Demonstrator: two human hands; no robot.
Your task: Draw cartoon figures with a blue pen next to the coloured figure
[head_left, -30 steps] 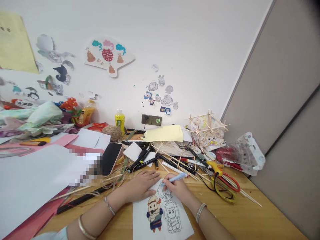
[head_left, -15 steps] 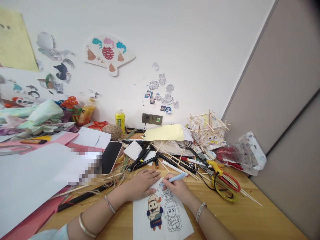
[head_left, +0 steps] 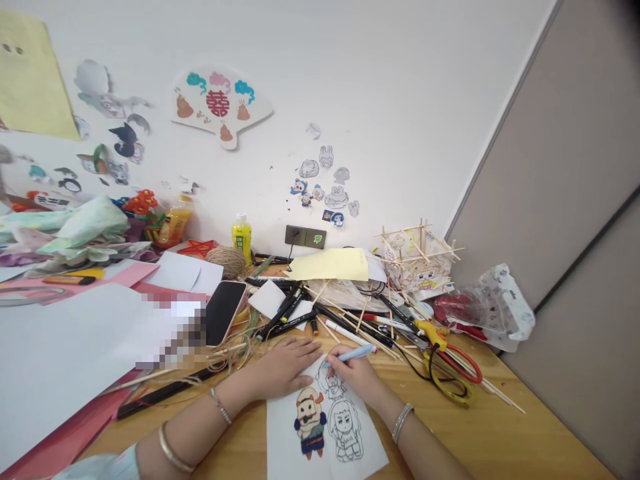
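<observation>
A white sheet of paper (head_left: pixel 283 447) lies on the wooden table in front of me. On it are a coloured cartoon figure (head_left: pixel 310 423), an outlined long-haired figure (head_left: pixel 345 430) below right, and a smaller outlined figure (head_left: pixel 336 385) near the top. My left hand (head_left: pixel 287 367) rests flat on the paper's upper left edge, fingers stretched out. In my right hand (head_left: pixel 353 379) a light blue pen (head_left: pixel 357 352) is gripped, its tip at the head of the small figure. The fingers partly cover that drawing.
Black markers (head_left: pixel 285 313) and thin wooden sticks (head_left: pixel 357 320) lie scattered behind the paper. Scissors (head_left: pixel 450 373) with yellow and red handles are at right. A phone (head_left: pixel 225 313) and large white paper (head_left: pixel 75 360) lie left. A yellow-labelled bottle (head_left: pixel 241 240) stands by the wall.
The camera view has shifted very slightly. My hands stay in nearly the same place, with the pen still at the small figure's head.
</observation>
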